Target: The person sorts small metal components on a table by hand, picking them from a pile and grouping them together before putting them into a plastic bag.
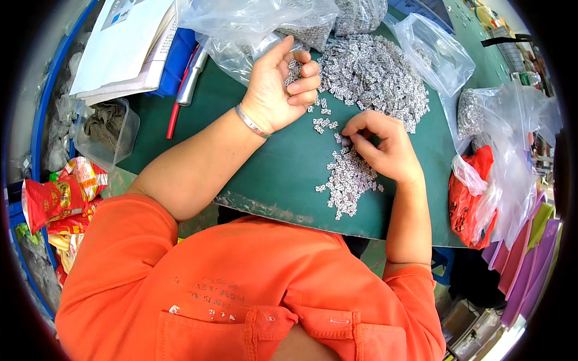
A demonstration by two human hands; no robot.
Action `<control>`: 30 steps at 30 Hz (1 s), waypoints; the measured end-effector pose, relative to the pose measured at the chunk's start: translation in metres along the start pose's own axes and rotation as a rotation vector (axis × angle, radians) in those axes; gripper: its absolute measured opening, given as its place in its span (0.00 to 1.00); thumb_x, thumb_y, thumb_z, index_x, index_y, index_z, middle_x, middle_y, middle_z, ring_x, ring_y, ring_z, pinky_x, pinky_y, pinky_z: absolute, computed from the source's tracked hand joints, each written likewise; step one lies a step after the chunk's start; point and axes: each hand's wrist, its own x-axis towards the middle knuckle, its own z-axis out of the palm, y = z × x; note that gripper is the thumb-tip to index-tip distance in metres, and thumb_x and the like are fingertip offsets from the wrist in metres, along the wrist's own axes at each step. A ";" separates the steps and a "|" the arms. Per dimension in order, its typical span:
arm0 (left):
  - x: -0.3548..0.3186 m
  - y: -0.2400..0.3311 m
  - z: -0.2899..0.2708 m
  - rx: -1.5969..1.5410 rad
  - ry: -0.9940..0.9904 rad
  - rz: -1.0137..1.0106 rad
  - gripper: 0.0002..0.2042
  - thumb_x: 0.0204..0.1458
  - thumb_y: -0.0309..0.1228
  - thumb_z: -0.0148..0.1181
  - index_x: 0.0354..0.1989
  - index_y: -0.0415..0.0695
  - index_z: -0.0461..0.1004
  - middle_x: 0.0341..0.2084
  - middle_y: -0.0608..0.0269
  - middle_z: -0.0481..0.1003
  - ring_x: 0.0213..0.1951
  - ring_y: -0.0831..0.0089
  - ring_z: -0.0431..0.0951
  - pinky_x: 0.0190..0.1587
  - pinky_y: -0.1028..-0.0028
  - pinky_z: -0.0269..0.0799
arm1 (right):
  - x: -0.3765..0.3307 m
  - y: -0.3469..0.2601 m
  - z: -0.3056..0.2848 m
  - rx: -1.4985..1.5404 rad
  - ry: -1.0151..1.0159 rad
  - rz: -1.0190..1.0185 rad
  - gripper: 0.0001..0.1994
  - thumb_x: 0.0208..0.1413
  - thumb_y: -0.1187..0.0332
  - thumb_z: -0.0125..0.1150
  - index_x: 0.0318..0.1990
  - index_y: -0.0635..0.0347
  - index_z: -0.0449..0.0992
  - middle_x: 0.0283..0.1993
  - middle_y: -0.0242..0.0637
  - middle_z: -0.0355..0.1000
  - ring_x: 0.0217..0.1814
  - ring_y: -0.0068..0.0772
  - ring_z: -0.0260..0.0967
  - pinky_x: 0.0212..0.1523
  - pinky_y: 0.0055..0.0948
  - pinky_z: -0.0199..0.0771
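A large heap of small grey-white metal pieces [376,75] lies on the green table mat [283,162]. My left hand [280,87] rests palm-up at the heap's left edge, fingers curled over a few of the pieces. My right hand [382,144] lies just below the heap, its fingertips pinching one small piece. A smaller pile of the same pieces [348,180] spreads under and in front of my right hand. A thin metal bracelet [251,122] sits on my left wrist.
Clear plastic bags [259,24] of more pieces lie at the back, another bag [433,51] at back right. Papers [123,42], a red pen [174,117], a clear tub [105,129], snack packets [60,198], an orange bag [472,198] and purple sheets [533,259] ring the mat.
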 end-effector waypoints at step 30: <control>-0.001 0.001 0.000 0.013 -0.005 0.001 0.17 0.61 0.45 0.44 0.31 0.44 0.65 0.21 0.67 0.61 0.15 0.81 0.55 0.14 0.82 0.49 | 0.010 -0.005 0.019 -0.140 -0.121 -0.343 0.10 0.42 0.76 0.64 0.36 0.60 0.76 0.31 0.37 0.67 0.37 0.39 0.66 0.38 0.33 0.68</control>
